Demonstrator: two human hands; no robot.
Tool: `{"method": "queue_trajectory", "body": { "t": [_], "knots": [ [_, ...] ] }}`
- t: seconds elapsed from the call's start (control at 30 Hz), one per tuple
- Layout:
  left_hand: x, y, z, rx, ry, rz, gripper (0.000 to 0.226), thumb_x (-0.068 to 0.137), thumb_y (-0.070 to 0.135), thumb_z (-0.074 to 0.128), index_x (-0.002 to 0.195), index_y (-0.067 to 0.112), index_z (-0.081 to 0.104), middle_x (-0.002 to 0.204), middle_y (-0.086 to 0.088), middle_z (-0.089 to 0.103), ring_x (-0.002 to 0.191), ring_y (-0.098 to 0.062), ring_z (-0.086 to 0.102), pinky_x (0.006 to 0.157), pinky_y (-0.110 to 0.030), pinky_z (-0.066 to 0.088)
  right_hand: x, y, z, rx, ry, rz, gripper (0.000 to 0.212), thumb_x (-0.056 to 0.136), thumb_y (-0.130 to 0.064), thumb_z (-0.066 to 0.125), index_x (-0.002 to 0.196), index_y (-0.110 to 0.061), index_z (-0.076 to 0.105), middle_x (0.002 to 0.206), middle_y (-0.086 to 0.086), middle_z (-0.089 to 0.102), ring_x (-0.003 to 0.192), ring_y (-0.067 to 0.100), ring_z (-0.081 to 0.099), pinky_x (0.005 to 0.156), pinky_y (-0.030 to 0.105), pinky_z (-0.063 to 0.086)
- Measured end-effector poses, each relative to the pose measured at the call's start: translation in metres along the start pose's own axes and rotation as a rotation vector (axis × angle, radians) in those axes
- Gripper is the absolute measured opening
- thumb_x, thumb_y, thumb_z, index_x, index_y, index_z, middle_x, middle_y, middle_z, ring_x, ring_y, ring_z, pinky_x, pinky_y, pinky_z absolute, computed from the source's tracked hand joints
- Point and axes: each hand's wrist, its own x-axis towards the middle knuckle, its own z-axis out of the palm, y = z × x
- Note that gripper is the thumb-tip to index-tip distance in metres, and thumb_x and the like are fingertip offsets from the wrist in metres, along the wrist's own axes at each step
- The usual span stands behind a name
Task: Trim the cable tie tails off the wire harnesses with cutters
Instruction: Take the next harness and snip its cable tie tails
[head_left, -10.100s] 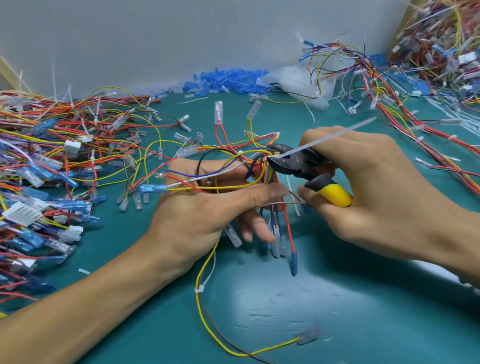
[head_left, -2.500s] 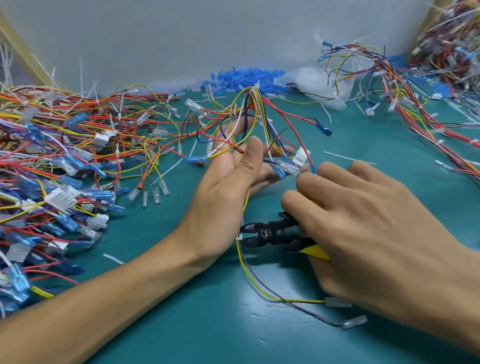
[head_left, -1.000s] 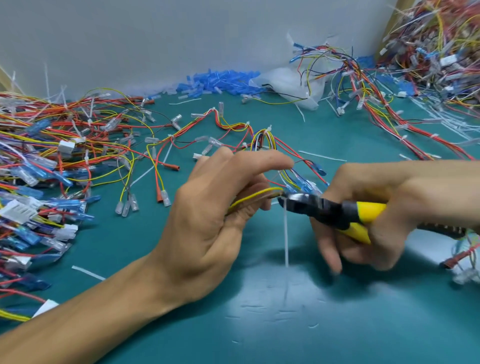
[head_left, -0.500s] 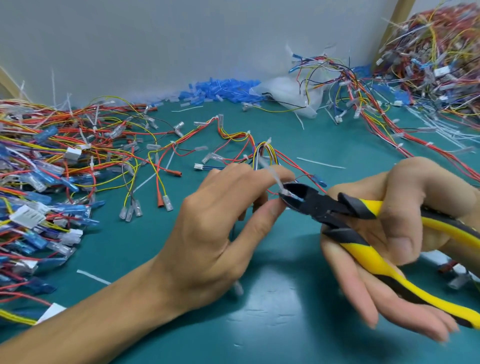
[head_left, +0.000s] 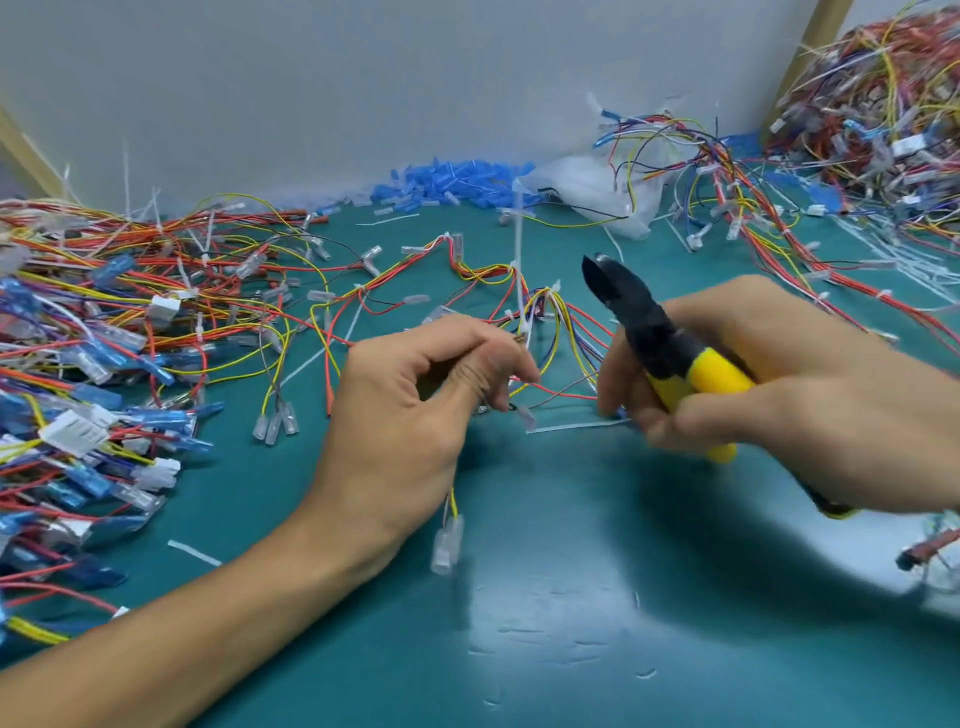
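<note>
Low over the teal desk (head_left: 571, 597), the left hand (head_left: 415, 410) pinched a wire harness (head_left: 550, 338) whose uncut cable tie tail (head_left: 518, 244) stood upright, just beside the upturned cutters (head_left: 649, 322) gripped in the right hand (head_left: 779, 395); closing them too near the bundle would likely nick a wire.

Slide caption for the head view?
Left hand pinches a wire harness whose untrimmed cable tie tail stands upright, while the right hand grips yellow-handled cutters beside it.
</note>
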Motion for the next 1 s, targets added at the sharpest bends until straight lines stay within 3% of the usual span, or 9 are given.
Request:
{"method": "queue_trajectory", "body": {
  "t": [0.03, 0.13, 0.27, 0.37, 0.47, 0.57, 0.77, 0.87, 1.0],
  "knots": [
    [0.0009, 0.0004, 0.0003, -0.049, 0.031, -0.023, 0.018, 0.094, 0.018, 0.068, 0.083, 0.006, 0.075, 0.067, -0.007, 0.064, 0.064, -0.003, 0.058, 0.066, -0.013, 0.043, 0.0000, 0.0008, 0.0019, -0.007, 0.032, 0.013, 0.011, 0.076, -0.029, 0.072, 0.085, -0.032, 0.068, 0.070, -0.003, 0.067, 0.061, 0.020, 0.061, 0.059, 0.042, 0.055],
    [0.0009, 0.0001, 0.0018, -0.063, 0.056, -0.020, 0.015, 0.092, 0.014, 0.069, 0.080, 0.006, 0.074, 0.067, -0.008, 0.065, 0.062, -0.003, 0.056, 0.064, -0.015, 0.043, -0.0019, 0.0011, 0.0072, -0.280, 0.132, 0.018, 0.030, 0.070, -0.047, 0.045, 0.087, -0.027, 0.059, 0.064, 0.000, 0.059, 0.063, 0.029, 0.056, 0.057, 0.047, 0.050],
    [-0.0030, -0.0013, 0.0018, 0.050, 0.044, 0.054, 0.013, 0.091, 0.013, 0.072, 0.079, 0.010, 0.075, 0.066, 0.012, 0.060, 0.066, -0.009, 0.058, 0.068, -0.020, 0.042, -0.0020, 0.0011, 0.0103, -0.428, 0.146, 0.004, 0.035, 0.070, -0.052, 0.030, 0.082, -0.026, 0.050, 0.068, -0.006, 0.055, 0.068, 0.032, 0.055, 0.056, 0.042, 0.047],
    [-0.0041, -0.0016, 0.0020, 0.100, -0.004, 0.075, 0.014, 0.093, 0.014, 0.071, 0.082, 0.008, 0.077, 0.072, 0.007, 0.061, 0.071, -0.014, 0.056, 0.069, -0.024, 0.040, -0.0011, 0.0012, 0.0097, -0.535, 0.200, -0.003, 0.031, 0.070, -0.049, 0.031, 0.085, -0.029, 0.050, 0.076, -0.007, 0.058, 0.075, 0.035, 0.059, 0.057, 0.038, 0.046],
    [-0.0042, -0.0026, 0.0014, 0.066, -0.019, 0.055, 0.016, 0.097, 0.017, 0.067, 0.087, 0.012, 0.078, 0.079, -0.004, 0.069, 0.079, -0.029, 0.062, 0.072, -0.041, 0.046, -0.0012, 0.0016, 0.0064, -0.581, 0.230, -0.015, 0.024, 0.069, -0.045, 0.036, 0.086, -0.032, 0.046, 0.075, -0.006, 0.054, 0.076, 0.032, 0.056, 0.054, 0.027, 0.030],
    [-0.0047, -0.0025, -0.0001, -0.009, -0.018, 0.005, 0.019, 0.098, 0.018, 0.063, 0.087, 0.015, 0.079, 0.081, -0.006, 0.071, 0.081, -0.034, 0.061, 0.073, -0.048, 0.045, -0.0004, 0.0056, 0.0035, -0.559, 0.234, -0.034, 0.029, 0.069, -0.045, 0.037, 0.088, -0.030, 0.053, 0.075, -0.007, 0.055, 0.076, 0.032, 0.052, 0.055, 0.023, 0.021],
    [-0.0024, -0.0029, -0.0008, -0.013, -0.096, -0.028, 0.020, 0.096, 0.016, 0.064, 0.083, 0.014, 0.079, 0.075, -0.005, 0.068, 0.073, -0.026, 0.058, 0.066, -0.035, 0.044, 0.0002, 0.0077, 0.0030, -0.546, 0.228, -0.095, 0.024, 0.065, -0.042, 0.040, 0.087, -0.035, 0.046, 0.075, -0.006, 0.056, 0.076, 0.031, 0.048, 0.063, 0.036, 0.037],
    [-0.0018, -0.0019, -0.0020, -0.007, -0.167, -0.035, 0.020, 0.097, 0.018, 0.064, 0.085, 0.014, 0.079, 0.069, -0.001, 0.061, 0.066, -0.017, 0.050, 0.062, -0.022, 0.035, -0.0021, 0.0055, 0.0055, -0.541, 0.185, -0.070, 0.015, 0.061, -0.035, 0.047, 0.076, -0.033, 0.044, 0.063, -0.004, 0.047, 0.066, 0.031, 0.044, 0.055, 0.037, 0.037],
    [-0.0018, 0.0019, -0.0009, 0.040, -0.208, 0.030, 0.020, 0.101, 0.017, 0.059, 0.101, 0.015, 0.079, 0.080, -0.006, 0.063, 0.080, -0.027, 0.055, 0.074, -0.032, 0.041, -0.0003, 0.0086, 0.0072, -0.434, 0.114, 0.042, 0.024, 0.062, -0.033, 0.054, 0.067, -0.011, 0.048, 0.052, 0.012, 0.031, 0.052, 0.033, 0.030, 0.045, 0.042, 0.027]
  ]
}}
